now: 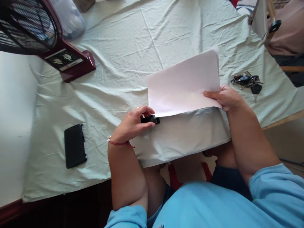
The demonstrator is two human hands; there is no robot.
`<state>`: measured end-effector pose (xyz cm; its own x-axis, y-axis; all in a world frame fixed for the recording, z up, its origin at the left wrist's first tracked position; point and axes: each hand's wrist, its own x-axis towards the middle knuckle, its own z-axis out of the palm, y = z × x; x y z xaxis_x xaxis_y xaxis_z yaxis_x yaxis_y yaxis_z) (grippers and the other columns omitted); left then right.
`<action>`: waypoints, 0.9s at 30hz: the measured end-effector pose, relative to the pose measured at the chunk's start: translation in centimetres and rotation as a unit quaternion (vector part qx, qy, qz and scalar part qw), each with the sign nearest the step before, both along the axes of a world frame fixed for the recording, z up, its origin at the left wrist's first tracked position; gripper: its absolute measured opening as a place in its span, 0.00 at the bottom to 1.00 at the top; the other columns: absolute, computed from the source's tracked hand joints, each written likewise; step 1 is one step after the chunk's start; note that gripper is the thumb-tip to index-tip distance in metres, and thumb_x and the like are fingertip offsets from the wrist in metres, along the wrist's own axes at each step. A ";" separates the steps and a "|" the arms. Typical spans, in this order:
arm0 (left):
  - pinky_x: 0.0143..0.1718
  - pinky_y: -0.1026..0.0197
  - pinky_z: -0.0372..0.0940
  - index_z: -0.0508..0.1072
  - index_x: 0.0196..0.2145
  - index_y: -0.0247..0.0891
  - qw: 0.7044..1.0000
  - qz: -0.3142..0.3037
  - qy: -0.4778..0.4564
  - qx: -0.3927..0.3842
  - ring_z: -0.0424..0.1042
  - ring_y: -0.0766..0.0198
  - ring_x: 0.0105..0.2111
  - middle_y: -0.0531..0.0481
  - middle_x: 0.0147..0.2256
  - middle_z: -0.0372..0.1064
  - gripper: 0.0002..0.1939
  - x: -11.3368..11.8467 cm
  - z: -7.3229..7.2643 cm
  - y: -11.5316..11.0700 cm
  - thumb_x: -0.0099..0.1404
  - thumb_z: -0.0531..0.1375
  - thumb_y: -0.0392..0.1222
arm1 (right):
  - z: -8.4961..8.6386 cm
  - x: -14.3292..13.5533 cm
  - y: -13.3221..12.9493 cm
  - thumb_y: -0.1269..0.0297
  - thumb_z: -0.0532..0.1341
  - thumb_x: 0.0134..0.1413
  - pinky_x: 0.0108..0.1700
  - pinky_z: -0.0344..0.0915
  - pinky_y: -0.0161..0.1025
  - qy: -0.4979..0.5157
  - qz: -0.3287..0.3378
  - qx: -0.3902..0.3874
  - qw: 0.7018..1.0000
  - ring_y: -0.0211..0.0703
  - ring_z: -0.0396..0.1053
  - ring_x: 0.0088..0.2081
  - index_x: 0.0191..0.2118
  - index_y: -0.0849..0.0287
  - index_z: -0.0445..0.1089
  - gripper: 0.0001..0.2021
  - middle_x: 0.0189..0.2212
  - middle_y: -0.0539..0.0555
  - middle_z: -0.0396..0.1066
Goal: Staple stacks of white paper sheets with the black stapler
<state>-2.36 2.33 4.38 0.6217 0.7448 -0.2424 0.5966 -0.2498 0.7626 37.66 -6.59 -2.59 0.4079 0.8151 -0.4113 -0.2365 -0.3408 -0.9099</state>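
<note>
A stack of white paper sheets [182, 84] is tilted over the cloth in front of me. My right hand [224, 98] grips its right end, with the thumb on top and the other fingers underneath. My left hand [136, 122] is closed around a small black stapler [149, 119], close to the lower left corner of the sheets. The stapler lies just below that corner; I cannot tell whether its jaws are around the paper. Part of the stapler is hidden by my fingers.
A pale green cloth [118, 41] covers the table. At the upper left stands a dark red fan [76, 65] beside a clear plastic container [71, 22]. A black case-like object [75, 145] lies on the left, and a bunch of keys [248, 80] on the right.
</note>
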 end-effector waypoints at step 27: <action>0.45 0.52 0.68 0.93 0.35 0.46 0.998 0.055 -0.029 -0.019 0.79 0.52 0.39 0.48 0.35 0.83 0.12 -0.8 -0.6 0.8 0.64 0.76 0.55 | -0.4 1.1 -0.9 0.63 0.89 0.51 0.64 0.90 0.52 -0.011 0.039 0.016 0.999 0.53 0.89 0.47 0.43 0.55 0.92 0.15 0.48 0.57 0.92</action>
